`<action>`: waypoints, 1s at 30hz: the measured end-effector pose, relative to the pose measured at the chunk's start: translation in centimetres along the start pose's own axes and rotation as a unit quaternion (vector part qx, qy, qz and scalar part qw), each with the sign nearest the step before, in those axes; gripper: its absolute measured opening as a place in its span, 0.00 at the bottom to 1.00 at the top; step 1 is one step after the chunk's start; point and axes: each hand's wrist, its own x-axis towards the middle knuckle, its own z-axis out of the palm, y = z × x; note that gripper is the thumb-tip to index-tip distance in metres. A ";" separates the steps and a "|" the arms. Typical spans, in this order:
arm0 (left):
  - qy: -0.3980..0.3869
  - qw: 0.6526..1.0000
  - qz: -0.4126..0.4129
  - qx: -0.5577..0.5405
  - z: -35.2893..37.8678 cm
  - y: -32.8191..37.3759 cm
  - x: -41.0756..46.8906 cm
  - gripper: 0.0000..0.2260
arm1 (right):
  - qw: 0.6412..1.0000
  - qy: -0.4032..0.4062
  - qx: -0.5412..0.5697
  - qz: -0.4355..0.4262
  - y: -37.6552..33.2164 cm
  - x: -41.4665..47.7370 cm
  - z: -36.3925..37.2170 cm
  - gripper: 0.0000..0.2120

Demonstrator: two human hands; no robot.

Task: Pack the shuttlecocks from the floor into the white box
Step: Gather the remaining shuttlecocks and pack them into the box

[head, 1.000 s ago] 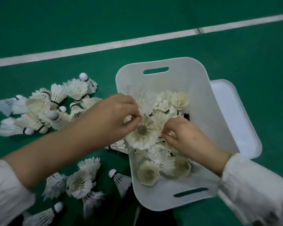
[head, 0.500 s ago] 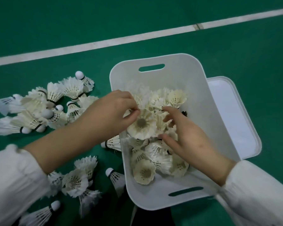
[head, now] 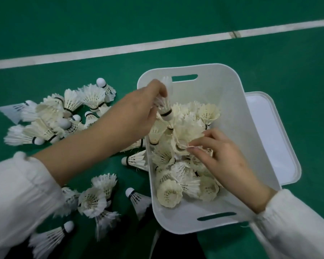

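Note:
The white box (head: 230, 85) stands on the green floor, holding several cream shuttlecocks (head: 187, 161) in a heap. My left hand (head: 137, 113) reaches over the box's left rim and grips one shuttlecock (head: 165, 107), cork end pointing down at the heap. My right hand (head: 221, 156) rests inside the box, its fingertips pinched on the feathers of another shuttlecock (head: 187, 133) on top of the pile. Several loose shuttlecocks (head: 64, 113) lie on the floor to the left, and more shuttlecocks (head: 99, 199) lie near my left sleeve.
The box's white lid (head: 273, 139) lies flat on the floor against the box's right side. A white court line (head: 120, 49) crosses the green floor beyond the box. A single shuttlecock (head: 137, 159) lies against the box's left wall.
My left hand let go of the big shuttlecock and lifted toward the box's far-left corner, gripping another one. My right hand shifted its fingers onto the top of the heap.

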 end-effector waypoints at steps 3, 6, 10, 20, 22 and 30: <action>0.021 1.000 -0.016 -0.003 -0.5 -0.3 0.0 0.14 | 0.998 -0.035 -0.037 -0.049 -1.4 0.5 1.5 0.11; 0.041 0.998 0.032 0.027 -0.6 -1.0 0.0 0.07 | 0.990 -0.048 -0.086 -0.097 -1.8 1.5 3.5 0.10; 0.062 0.991 0.100 0.064 -0.5 -1.9 -0.3 0.04 | 0.972 -0.099 -0.197 -0.086 -0.6 2.3 5.7 0.12; 0.029 0.988 0.130 0.077 1.1 -2.9 -1.2 0.09 | 0.999 -0.022 -0.047 -0.013 -2.2 2.3 1.8 0.22; 0.015 0.988 0.139 0.059 1.4 -2.5 -1.3 0.11 | 0.998 0.047 0.035 0.016 -2.4 2.0 -0.7 0.21; -0.029 0.976 0.204 0.073 2.1 0.1 -2.7 0.12 | 0.994 0.009 -0.094 -0.048 -2.8 1.4 -0.6 0.06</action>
